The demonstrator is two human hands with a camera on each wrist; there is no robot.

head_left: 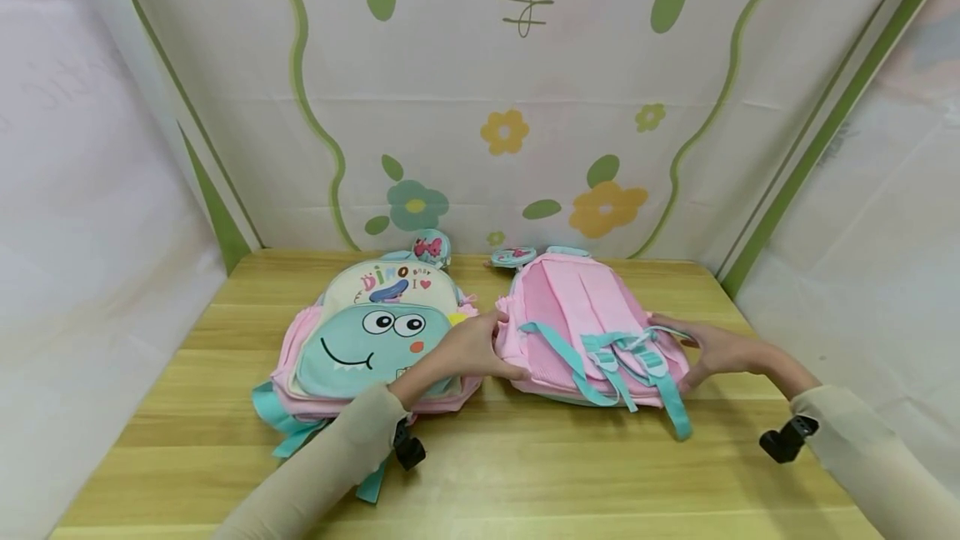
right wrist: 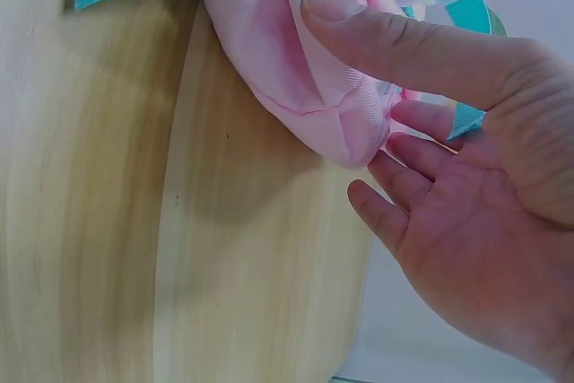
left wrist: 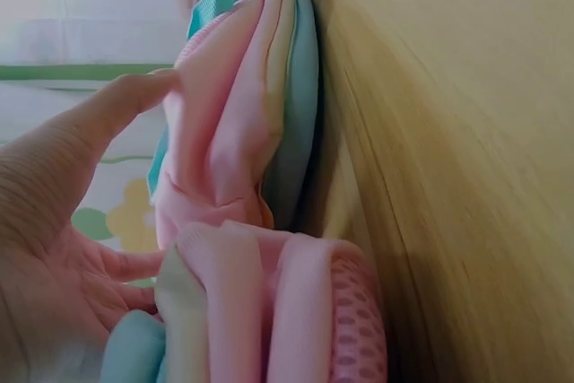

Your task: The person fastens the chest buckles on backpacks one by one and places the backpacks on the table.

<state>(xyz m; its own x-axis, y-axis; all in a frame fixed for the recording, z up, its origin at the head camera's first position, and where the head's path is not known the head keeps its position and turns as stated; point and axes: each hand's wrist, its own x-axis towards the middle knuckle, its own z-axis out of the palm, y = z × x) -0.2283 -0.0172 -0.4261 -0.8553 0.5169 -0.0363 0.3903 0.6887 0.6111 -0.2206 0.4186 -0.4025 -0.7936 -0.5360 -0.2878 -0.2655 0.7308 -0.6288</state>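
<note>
Pink backpack: a soft pink fabric backpack [head_left: 551,290] with teal webbing straps [head_left: 673,408], straps up, between the two hands.
Left hand: the left hand [head_left: 480,348] touches the bag's left side, thumb and fingers spread apart.
Right hand: the right hand [head_left: 723,350] is at the lower right corner, thumb apart from loosely bent fingers, not clamped.
Dinosaur backpack: a cream, teal and pink cloth backpack with a smiling face [head_left: 348,352], just left of the left hand, partly under that forearm.
Handling: looks to me light, floppy and hard to break; loose straps could snag.
Where to hold: both padded sides, I'd say, below the hands' level of the straps.
Hidden: the pink bag's front faces down; I can't tell how firmly either hand presses, or whether the lower edge sits flat.
</note>
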